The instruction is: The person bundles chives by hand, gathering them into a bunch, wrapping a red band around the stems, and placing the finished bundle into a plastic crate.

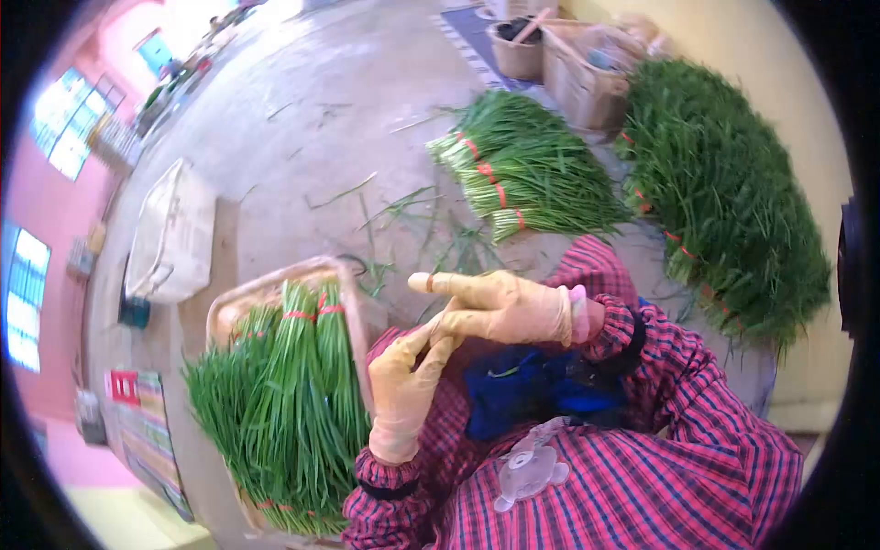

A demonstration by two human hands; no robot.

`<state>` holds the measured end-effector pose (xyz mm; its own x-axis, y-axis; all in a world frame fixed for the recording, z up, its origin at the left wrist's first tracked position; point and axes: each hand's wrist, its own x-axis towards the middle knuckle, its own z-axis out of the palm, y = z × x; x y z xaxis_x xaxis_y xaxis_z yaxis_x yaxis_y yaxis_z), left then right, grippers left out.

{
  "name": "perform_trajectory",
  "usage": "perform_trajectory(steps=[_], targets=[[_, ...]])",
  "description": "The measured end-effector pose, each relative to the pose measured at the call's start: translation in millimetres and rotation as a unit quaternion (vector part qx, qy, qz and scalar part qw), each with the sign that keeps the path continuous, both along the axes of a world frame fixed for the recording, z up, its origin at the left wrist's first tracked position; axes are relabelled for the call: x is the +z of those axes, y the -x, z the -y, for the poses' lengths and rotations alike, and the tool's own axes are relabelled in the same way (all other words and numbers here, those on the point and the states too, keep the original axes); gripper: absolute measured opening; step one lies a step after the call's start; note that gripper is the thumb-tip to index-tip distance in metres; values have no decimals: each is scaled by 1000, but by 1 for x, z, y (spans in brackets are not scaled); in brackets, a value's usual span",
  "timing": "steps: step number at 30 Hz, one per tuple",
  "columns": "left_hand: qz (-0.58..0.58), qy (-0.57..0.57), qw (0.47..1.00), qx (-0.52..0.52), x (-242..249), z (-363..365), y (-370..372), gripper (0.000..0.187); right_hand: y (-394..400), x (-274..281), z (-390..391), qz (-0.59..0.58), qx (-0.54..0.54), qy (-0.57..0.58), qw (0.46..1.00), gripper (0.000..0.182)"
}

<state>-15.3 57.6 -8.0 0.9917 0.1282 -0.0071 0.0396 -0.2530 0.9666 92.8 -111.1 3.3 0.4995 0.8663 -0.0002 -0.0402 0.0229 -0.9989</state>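
My left hand [396, 390], in a pale yellow glove, has its fingers spread and touches the fingers of my right hand. Also gloved, my right hand [509, 307] has one finger stretched out to the left with a thin brownish band round it; its other fingers lie across my left fingertips. Neither hand shows an object in its grasp. To the left of my left hand, a crate [225, 316] holds long green stalks [293, 394] in bundles tied with red bands. A dark blue cloth [541, 390] lies below my right hand.
Bundled green stalks [536, 174] lie on the floor ahead, with a larger pile [724, 202] by the right wall. A crate [587, 87] and a bucket [518, 57] stand behind them. At the left are a white crate [174, 234] and a striped mat [151, 435]. Loose leaves litter the floor.
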Motion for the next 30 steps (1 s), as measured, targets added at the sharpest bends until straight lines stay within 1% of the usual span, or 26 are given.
perform_trajectory(steps=[1,2,3,5,6,7,9,10,11,12,13,14,15,17,18,19,20,21,22,23,24,25,26,28,29,30], targets=[[-11,-75,997,-20,-1,4,-7,26,-3,-1,12,99,-19,71,992,59],[-15,-110,993,-28,-21,4,-12,22,-7,-18,14,139,-20,42,989,59],[-17,-109,993,-45,-27,4,-13,22,-5,-18,25,201,-17,70,977,56],[-49,-132,985,-103,-28,1,-23,23,-9,-9,42,193,2,94,977,55],[-67,-130,986,-84,-25,-1,-26,25,-12,-9,49,189,-12,103,977,56],[-34,-43,998,-31,-30,-2,-27,26,-17,-3,59,209,-43,117,970,55],[33,-70,996,43,-40,-9,-46,25,-46,-20,83,156,-114,42,980,49],[-19,-175,983,60,-36,-17,-52,24,-56,-21,96,56,-146,24,987,46],[-21,-175,983,55,-44,-29,-57,24,-66,-21,108,-44,-174,4,984,43],[15,-339,940,34,-58,-39,-64,27,-84,-40,121,-117,-203,-41,971,40],[52,-492,869,10,-65,-46,-74,32,-104,-57,133,-146,-233,-24,961,43],[57,-495,866,-47,-62,-46,-85,47,-119,-81,140,-147,-276,13,950,45],[57,-496,865,-51,-58,-38,-93,47,-133,-109,145,-147,-318,50,935,47],[43,-530,847,15,-50,-15,-105,54,-161,-179,145,-136,-343,52,928,53],[45,-465,883,42,-52,-9,-110,48,-173,-213,145,-110,-348,105,925,54],[44,-466,883,39,-62,-15,-115,48,-187,-245,143,-83,-350,158,919,55],[46,-423,905,12,-74,-26,-112,43,-202,-271,136,-31,-350,207,913,53],[47,-379,924,-16,-85,-37,-109,39,-215,-281,128,-35,-351,206,913,53],[11,-384,922,-44,-86,-45,-105,33,-229,-289,115,67,-347,261,898,51],[3,-387,921,-44,-85,-44,-111,33,-248,-294,102,168,-332,311,874,49],[-18,-323,946,13,-87,-39,-115,30,-263,-303,86,260,-350,300,848,44],[-39,-256,963,69,-87,-32,-116,27,-278,-301,68,326,-359,316,815,42],[-28,-253,959,122,-80,-18,-128,41,-298,-307,52,394,-361,335,776,45],[-26,-250,960,126,-77,-14,-136,39,-328,-293,22,434,-319,450,713,54],[-21,-246,960,133,-77,-14,-141,37,-347,-296,9,427,-261,510,699,70],[-48,-247,965,69,-74,-21,-138,46,-366,-302,-2,445,-216,537,683,70]])
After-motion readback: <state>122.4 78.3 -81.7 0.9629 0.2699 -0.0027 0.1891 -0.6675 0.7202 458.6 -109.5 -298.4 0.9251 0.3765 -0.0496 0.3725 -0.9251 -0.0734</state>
